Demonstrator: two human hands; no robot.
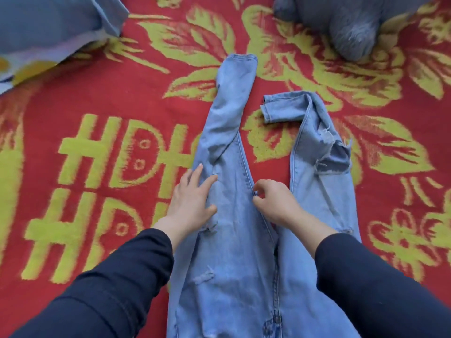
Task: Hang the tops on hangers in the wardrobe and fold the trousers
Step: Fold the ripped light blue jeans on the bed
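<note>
Light-blue ripped jeans [231, 252] lie flat on a red blanket, legs pointing away from me. The left leg runs straight up to its hem; the right leg bends over near the knee, its hem folded back to the left. My left hand [191, 201] rests flat with spread fingers on the outer edge of the left leg. My right hand [273, 201] pinches the inner seam of the left leg between thumb and curled fingers, in the gap between the two legs.
The red blanket [97, 93] with yellow-green flowers and letters covers the whole surface. A blue cloth with a yellow patch [48, 32] lies at the far left. A grey-blue garment [351, 28] sits bunched at the far right.
</note>
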